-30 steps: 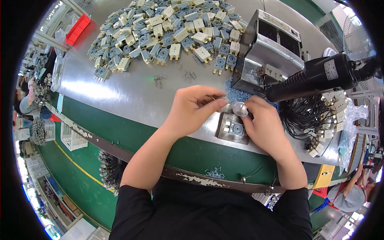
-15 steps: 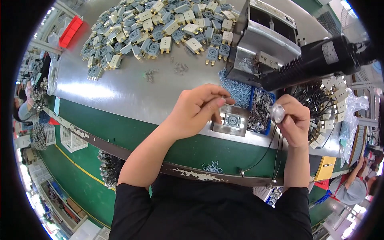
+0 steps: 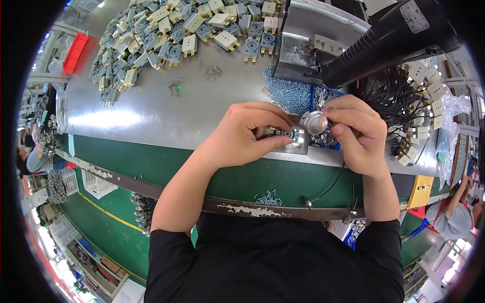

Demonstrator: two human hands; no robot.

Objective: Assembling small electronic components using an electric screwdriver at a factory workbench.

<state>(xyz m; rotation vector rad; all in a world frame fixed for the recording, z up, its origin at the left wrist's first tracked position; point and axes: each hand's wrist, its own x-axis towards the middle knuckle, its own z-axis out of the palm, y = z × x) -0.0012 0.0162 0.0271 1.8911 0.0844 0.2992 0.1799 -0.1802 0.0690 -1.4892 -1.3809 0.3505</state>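
Observation:
My right hand (image 3: 359,132) pinches a shiny round metal cap (image 3: 314,122) with a stepped rim. The cap is just right of a small metal fixture plate (image 3: 300,149) near the table's front edge. On that plate sits a grey square plastic housing (image 3: 289,135) with a round centre. My left hand (image 3: 251,132) curls around the housing, thumb on the near side and fingers on the far side. Its palm and fingers hide much of the housing. Behind my right hand, a blue tray (image 3: 314,96) of small metal parts is partly covered.
Grey and cream housings (image 3: 174,53) are heaped at the back. Blue-grey screws (image 3: 290,96) and loose springs (image 3: 212,72) lie before them. A black cylindrical tool (image 3: 374,45) slants from the upper right by a metal box (image 3: 303,43). Black cables (image 3: 386,96) lie right. More screws (image 3: 269,198) rest near the front edge.
My right hand has moved left with the metal cap, toward the fixture. My left hand has lowered onto the housing and closed around it. The view has shifted slightly.

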